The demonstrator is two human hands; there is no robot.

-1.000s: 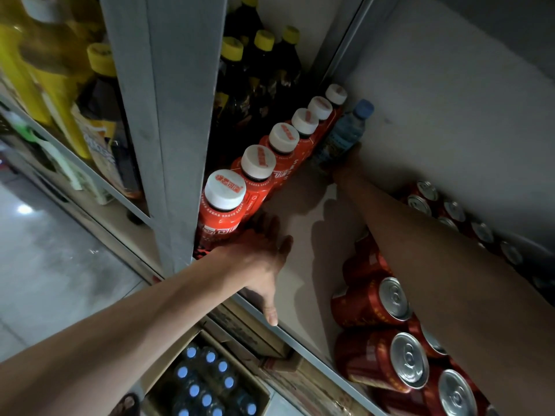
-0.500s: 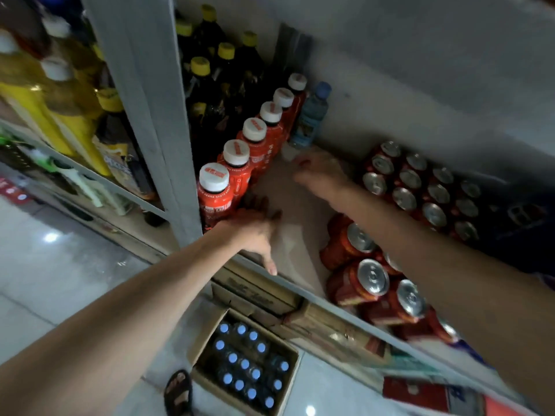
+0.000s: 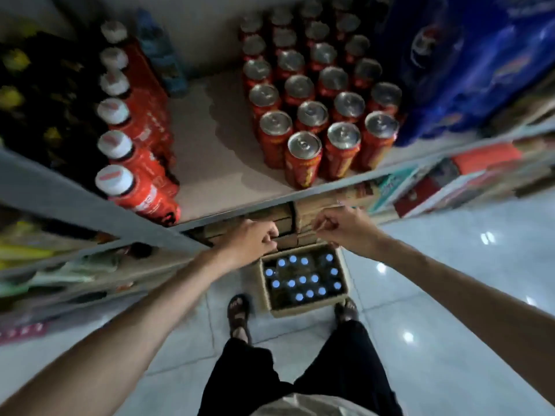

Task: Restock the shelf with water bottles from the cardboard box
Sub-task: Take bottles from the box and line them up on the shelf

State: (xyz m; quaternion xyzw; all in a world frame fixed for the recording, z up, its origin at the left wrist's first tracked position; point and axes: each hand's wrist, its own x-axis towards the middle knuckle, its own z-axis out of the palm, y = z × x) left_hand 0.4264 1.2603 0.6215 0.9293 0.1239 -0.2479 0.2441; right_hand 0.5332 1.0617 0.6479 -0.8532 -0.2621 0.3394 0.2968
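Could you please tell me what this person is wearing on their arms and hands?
The left forearm and right forearm are bare, with no sleeve in view. The left grip and right grip are ungloved. No watch, band or ring shows, though the picture is blurred.

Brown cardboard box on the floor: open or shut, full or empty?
Open, partly full: the brown cardboard box shows blue-capped water bottles from above, with dark gaps.
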